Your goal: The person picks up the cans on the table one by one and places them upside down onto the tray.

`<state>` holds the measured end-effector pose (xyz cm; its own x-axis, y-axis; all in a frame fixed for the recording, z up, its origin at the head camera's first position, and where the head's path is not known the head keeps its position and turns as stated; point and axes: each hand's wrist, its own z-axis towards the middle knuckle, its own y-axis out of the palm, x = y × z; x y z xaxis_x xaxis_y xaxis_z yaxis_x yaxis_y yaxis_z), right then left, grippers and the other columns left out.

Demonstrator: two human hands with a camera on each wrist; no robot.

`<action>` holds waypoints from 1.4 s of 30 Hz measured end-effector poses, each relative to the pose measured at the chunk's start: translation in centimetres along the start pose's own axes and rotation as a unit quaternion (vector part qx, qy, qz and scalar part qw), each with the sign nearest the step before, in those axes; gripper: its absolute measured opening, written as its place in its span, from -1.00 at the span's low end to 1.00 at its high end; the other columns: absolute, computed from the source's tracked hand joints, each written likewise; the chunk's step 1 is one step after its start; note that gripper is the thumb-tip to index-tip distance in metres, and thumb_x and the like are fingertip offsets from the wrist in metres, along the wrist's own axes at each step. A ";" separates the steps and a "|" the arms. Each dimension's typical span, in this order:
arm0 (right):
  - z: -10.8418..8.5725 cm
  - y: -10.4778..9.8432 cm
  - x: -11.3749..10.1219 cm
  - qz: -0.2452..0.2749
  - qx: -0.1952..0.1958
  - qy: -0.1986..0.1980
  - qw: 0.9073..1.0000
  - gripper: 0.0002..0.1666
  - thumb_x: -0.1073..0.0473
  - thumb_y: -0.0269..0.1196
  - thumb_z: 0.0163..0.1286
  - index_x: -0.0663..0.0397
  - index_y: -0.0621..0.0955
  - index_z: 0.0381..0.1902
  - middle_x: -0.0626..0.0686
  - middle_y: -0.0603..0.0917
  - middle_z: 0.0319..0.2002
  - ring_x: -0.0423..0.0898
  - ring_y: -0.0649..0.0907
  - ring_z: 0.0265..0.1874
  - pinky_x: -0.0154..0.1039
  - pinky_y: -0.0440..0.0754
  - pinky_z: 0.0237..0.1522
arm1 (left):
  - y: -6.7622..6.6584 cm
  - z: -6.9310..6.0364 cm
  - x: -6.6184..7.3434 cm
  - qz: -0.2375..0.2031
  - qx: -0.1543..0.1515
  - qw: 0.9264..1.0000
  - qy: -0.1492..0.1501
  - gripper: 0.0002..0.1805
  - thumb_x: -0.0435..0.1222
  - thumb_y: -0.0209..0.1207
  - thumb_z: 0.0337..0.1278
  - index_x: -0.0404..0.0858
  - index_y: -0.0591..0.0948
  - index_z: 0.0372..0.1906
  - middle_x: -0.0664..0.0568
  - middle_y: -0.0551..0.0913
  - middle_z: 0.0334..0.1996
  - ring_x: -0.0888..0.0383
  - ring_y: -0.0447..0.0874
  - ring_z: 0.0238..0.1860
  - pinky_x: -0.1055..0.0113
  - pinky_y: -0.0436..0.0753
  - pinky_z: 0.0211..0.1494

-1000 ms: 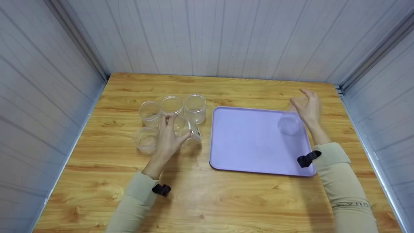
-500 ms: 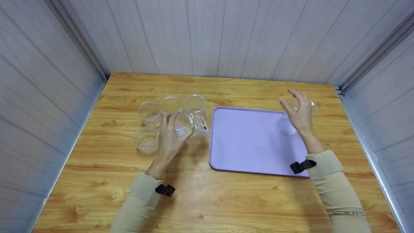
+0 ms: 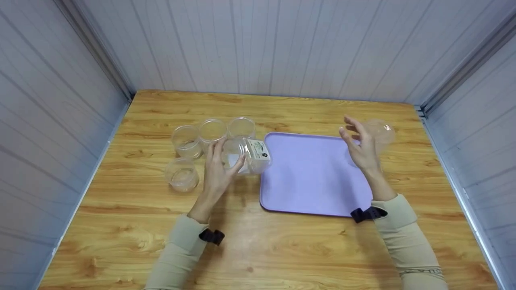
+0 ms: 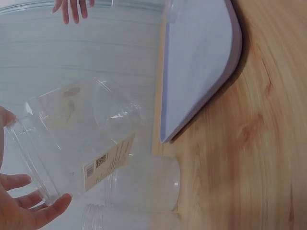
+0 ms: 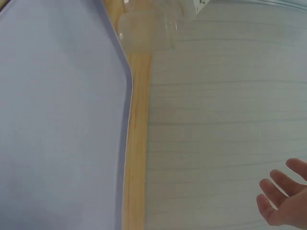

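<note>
My left hand [image 3: 217,171] grips a clear plastic jar [image 3: 258,157] by its rim, thumb on one side and fingers on the other. That jar is tipped on its side, its base toward the purple tray [image 3: 314,177], and a printed label shows on its wall. In the left wrist view the jar [image 4: 81,139] hangs above the table. Over the tray's right part, my right hand [image 3: 363,151] holds nothing, its fingers spread and loosely bent. Just behind it stands another clear jar [image 3: 381,131] at the tray's back right corner, partly hidden by the hand.
Several clear jars stand upright at the left: a front one [image 3: 182,177], a back left one [image 3: 187,141], a middle one [image 3: 213,129] and one nearest the tray [image 3: 242,127]. Panelled walls [image 3: 258,48] enclose the wooden table [image 3: 242,249] at the back and sides.
My left hand has lifted the jar from among the others, tipped it over and carried it right to the tray's left edge. My right hand has moved left, away from the standing jar.
</note>
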<state>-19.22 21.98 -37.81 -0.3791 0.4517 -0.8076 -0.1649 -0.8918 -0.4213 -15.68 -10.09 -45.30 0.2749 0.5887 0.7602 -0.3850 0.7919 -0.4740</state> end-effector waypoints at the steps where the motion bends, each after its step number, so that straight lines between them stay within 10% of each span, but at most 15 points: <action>1: -0.1 0.1 0.0 0.013 -0.009 0.009 1.000 -0.54 0.35 0.07 0.24 0.43 0.37 0.10 0.31 0.43 0.05 0.12 0.43 -0.02 -0.18 0.35 -0.09 | 0.1 0.0 0.1 -0.010 0.001 1.000 -0.003 -0.32 -0.06 0.24 -0.12 -0.32 0.38 0.13 -0.14 0.37 -0.03 0.02 0.39 -0.05 0.22 0.53 -0.16; 25: -2.4 3.5 3.4 0.199 -0.123 0.081 0.969 -0.49 0.25 0.05 0.32 0.28 0.29 0.21 0.21 0.37 0.11 0.06 0.43 0.04 -0.10 0.49 -0.06 | 2.8 -1.5 0.8 -0.169 -0.020 0.985 -0.024 -0.44 -0.25 0.16 0.03 -0.36 0.33 0.15 -0.24 0.37 -0.06 -0.09 0.39 -0.09 0.19 0.60 -0.33; 34: -3.6 4.9 4.1 0.277 -0.149 0.067 0.947 -0.43 0.47 0.06 0.22 0.34 0.25 0.22 0.28 0.36 0.12 0.17 0.40 0.06 -0.16 0.51 -0.09 | 1.2 -2.0 4.8 -0.179 -0.028 0.983 -0.035 -0.52 -0.38 0.08 0.05 -0.49 0.32 0.10 -0.31 0.38 -0.09 -0.20 0.40 -0.11 0.17 0.59 -0.34; 42: -4.2 5.4 4.2 0.317 -0.182 0.051 0.929 -0.31 0.42 0.14 0.19 0.35 0.16 0.26 0.37 0.23 0.18 0.29 0.27 0.12 -0.15 0.47 -0.02 | 1.3 -2.4 5.6 -0.180 -0.031 0.983 -0.034 -0.55 -0.38 0.07 0.06 -0.48 0.35 0.08 -0.28 0.41 -0.13 -0.13 0.44 -0.15 0.17 0.59 -0.35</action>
<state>-17.90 19.18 -45.23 -0.2036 -0.1452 -0.9682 0.3892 -0.9194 0.0561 -12.54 -5.35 -42.77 0.3224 0.2584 0.9107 -0.2192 0.9562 -0.1938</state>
